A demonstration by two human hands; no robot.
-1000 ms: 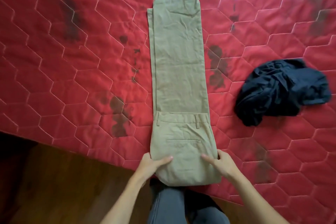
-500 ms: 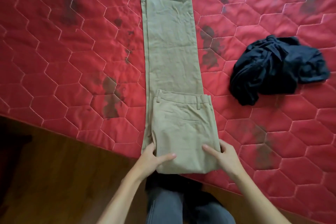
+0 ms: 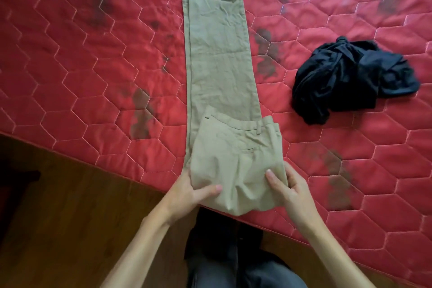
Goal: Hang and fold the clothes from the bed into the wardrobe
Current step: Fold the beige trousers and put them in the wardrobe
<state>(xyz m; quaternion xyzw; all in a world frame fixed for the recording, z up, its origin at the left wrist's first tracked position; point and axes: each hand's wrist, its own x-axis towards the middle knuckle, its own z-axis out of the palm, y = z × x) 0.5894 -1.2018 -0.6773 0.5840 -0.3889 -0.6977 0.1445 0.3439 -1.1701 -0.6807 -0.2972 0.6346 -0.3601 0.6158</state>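
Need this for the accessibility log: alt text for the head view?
The person's left hand and right hand each grip the folded-over waist end of khaki trousers, whose legs stretch away across a red quilted bedspread. A crumpled dark garment lies apart on the right; wooden floor shows at lower left.

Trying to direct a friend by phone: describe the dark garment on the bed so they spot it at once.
Start from the red quilted bedspread with hexagon stitching. Long khaki trousers lie stretched up its middle; to their right, apart from them, sits the dark garment. It is the only crumpled heap, navy-black, while the trousers are pale, flat and partly folded.
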